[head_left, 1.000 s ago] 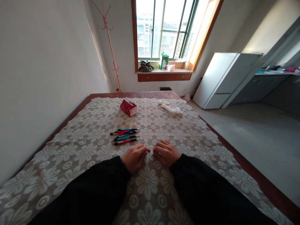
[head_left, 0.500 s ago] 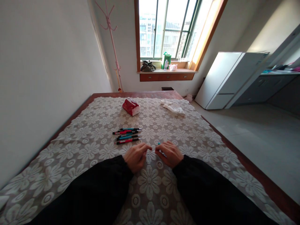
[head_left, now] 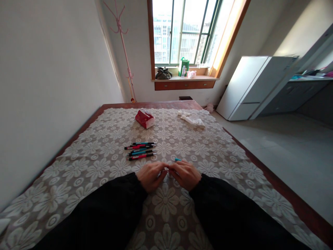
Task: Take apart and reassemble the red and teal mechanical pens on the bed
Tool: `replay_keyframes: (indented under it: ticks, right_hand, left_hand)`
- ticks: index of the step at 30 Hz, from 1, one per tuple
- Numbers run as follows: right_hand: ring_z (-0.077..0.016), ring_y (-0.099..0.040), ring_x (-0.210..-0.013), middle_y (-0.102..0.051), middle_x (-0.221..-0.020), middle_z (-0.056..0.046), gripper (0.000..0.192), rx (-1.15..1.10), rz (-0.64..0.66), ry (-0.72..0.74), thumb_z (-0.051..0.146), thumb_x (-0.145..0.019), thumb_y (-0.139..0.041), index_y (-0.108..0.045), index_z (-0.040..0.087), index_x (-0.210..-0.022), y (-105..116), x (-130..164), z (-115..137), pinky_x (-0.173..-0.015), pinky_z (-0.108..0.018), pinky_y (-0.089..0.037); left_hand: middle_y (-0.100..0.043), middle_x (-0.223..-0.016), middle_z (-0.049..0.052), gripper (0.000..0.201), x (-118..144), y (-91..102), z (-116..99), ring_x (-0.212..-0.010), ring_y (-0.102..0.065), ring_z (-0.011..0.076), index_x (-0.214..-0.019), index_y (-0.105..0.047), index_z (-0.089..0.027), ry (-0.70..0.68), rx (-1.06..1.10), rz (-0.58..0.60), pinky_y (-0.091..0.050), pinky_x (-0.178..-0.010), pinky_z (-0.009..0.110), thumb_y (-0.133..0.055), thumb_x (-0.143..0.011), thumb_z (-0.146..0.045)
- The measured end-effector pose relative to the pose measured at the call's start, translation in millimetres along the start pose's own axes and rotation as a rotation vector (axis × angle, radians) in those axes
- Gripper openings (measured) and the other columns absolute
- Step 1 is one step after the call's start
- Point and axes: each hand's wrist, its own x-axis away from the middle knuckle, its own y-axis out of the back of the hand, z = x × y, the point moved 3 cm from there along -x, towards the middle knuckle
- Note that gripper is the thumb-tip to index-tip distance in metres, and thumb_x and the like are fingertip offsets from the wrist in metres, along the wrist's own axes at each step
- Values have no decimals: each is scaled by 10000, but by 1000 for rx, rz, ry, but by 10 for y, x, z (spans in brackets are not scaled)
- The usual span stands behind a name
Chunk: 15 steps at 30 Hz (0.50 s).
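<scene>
My left hand and my right hand meet low over the tablecloth, their fingertips touching or nearly so. Both have curled, pinching fingers. From behind the right hand's fingers pokes the end of a blue pen; the rest of it is covered by the hand. Whatever the left fingertips pinch is too small or hidden to make out. Just beyond the left hand lies a loose pile of several pens, among them a red and black pen and a blue and black pen, with slim metal tips pointing right.
A red tissue pack and a crumpled white plastic bag lie farther back on the flowered tablecloth. The wooden table edge runs along the right. A wall borders the left side.
My right hand has moved slightly left, so its fingertips now meet the left hand's. More of the blue pen's end shows behind the right fingers. The pile stays put.
</scene>
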Motion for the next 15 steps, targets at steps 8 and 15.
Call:
replay_keyframes:
  ticks: [8, 15]
  right_hand:
    - [-147, -578, -671, -641, -713, -11, 194, -131, 2, 11, 253, -1047, -443, -578, 202, -917, -51, -3, 59, -626, -257, -432]
    - [-201, -593, -817, -680, -859, -39, 74, -1, 5, -112, 243, -936, -591, -574, 218, -1004, 4, 15, -123, -756, -333, -444]
  left_hand:
    - [-670, -853, 36, 152, 7, 24, -27, -741, -636, 176, -1040, -567, -194, 13, 20, -26, -463, -681, 287, -487, -913, -212]
    - [-618, -774, 23, 100, -5, 36, -23, -679, -577, 159, -863, -530, -199, 64, 23, -54, -427, -641, 278, -470, -938, -228]
